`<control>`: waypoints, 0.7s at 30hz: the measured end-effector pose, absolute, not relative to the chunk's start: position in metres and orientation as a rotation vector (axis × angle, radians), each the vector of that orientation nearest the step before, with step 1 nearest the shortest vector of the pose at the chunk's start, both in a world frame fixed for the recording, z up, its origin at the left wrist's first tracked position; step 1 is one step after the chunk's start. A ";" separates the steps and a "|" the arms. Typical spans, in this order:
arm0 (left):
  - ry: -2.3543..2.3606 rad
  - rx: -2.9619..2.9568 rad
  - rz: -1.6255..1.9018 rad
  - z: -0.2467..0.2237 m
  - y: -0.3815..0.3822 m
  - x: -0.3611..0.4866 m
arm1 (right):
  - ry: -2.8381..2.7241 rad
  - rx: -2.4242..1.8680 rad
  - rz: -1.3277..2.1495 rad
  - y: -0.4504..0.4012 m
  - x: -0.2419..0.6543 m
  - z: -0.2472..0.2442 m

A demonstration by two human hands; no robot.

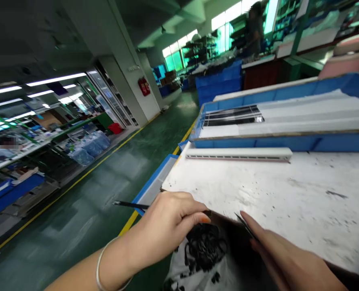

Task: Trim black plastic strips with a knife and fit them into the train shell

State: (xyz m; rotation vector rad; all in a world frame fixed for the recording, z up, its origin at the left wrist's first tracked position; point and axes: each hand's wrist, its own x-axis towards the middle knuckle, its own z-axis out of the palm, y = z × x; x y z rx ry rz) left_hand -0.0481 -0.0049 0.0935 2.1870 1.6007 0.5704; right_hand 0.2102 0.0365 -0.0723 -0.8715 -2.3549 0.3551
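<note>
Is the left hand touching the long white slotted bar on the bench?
No, the long white slotted bar lies far up the scuffed white bench, apart from the left hand.

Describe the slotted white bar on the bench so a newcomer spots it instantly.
Find the scuffed white workbench right of the green aisle floor, where the person's left hand reaches its near edge. At its far edge, just in front of the blue-rimmed tray, lies a long white bar. Its row of small dark slots sets it apart from the flat white sheets in the tray.
</note>
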 end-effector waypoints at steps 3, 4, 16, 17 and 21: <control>1.346 1.419 0.712 0.047 -0.001 -0.029 | -2.339 -1.024 0.246 0.021 0.214 -0.053; 1.263 1.208 0.748 0.034 0.000 -0.023 | -2.349 -1.048 0.220 0.016 0.214 -0.048; 1.173 0.485 0.809 -0.019 0.014 -0.002 | -2.523 -0.892 0.349 0.026 0.223 -0.018; 1.188 0.480 0.811 -0.020 0.013 -0.001 | -2.535 -0.880 0.367 0.027 0.221 -0.017; 1.234 0.484 0.808 -0.021 0.013 0.003 | -2.608 -0.878 0.352 0.029 0.214 -0.014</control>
